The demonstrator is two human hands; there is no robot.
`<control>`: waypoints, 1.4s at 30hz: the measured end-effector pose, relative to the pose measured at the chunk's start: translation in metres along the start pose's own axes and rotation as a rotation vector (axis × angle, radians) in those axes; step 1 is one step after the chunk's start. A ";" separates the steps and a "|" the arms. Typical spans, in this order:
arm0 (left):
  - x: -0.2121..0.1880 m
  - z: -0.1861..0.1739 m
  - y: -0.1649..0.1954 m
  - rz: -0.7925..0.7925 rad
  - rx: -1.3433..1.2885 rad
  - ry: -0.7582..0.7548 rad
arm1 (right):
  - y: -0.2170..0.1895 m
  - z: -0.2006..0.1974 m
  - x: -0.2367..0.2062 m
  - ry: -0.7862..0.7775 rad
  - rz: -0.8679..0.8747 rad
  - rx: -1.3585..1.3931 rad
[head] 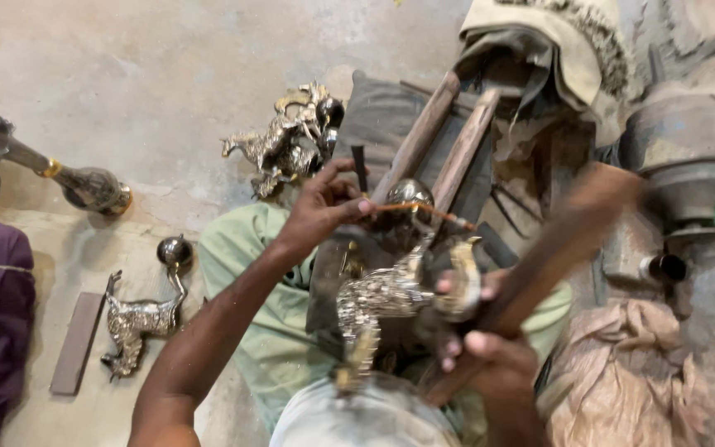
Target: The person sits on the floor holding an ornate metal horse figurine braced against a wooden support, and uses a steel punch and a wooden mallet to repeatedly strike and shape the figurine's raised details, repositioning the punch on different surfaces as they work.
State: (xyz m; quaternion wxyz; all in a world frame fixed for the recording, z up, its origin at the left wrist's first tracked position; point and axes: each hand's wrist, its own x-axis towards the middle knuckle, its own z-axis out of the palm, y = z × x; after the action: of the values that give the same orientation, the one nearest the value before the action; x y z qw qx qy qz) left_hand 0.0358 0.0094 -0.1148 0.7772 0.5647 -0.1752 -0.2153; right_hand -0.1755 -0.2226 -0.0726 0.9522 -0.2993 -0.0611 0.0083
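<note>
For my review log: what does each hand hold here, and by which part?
The left hand pinches a thin orange rod at its near end. The right hand grips a blurred wooden stick by its lower end.

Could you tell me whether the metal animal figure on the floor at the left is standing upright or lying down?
Lying down: the metal figure rests flat on its side on the floor, legs pointing sideways, beside a flat bar.
</note>
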 end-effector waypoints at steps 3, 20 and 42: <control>-0.019 -0.007 0.004 -0.003 0.069 0.071 | -0.005 -0.019 -0.025 0.247 -0.038 -0.198; -0.010 0.030 0.022 0.196 0.224 0.131 | -0.005 -0.017 -0.027 0.682 0.154 -0.986; 0.007 0.067 0.008 0.498 0.752 0.034 | -0.133 -0.039 0.106 -0.065 -0.392 -1.998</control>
State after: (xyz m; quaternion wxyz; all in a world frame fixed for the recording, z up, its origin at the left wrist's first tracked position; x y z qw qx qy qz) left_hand 0.0084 -0.0463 -0.0870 0.5488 0.7520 -0.3590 0.0665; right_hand -0.0685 -0.3479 -0.0165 0.2491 -0.9419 -0.1137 -0.1945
